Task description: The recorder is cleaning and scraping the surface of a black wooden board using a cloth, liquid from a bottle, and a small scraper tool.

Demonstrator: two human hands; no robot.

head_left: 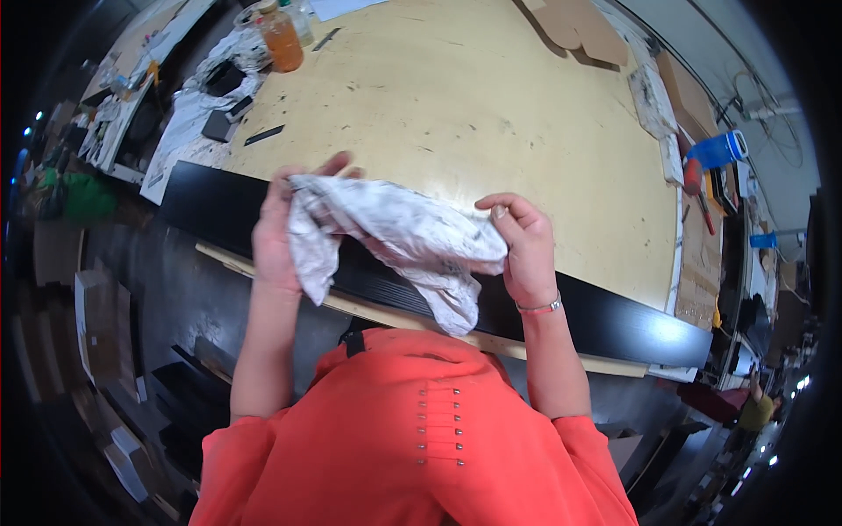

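Observation:
A white rag (pixel 395 215), smudged with grey stains, is stretched between my two hands above the near edge of the table. My left hand (pixel 275 230) holds its left end, with some fingertips showing past the cloth and the rest partly hidden. At the other end, my right hand (pixel 526 244) pinches the rag between thumb and fingers. Two loose folds hang down in front of me. Beneath the rag, a long black board (pixel 614 311) with a smooth, slightly shiny face lies along the table's front edge.
The worn, pale yellow table (pixel 456 105) spreads out beyond the board. At the far left stand a jar of orange liquid (pixel 281 39) and a grey block (pixel 217 127) by crumpled cloths. Cardboard (pixel 574 26) lies far right, near a blue bottle (pixel 719 149). Cartons (pixel 96 324) stand at lower left.

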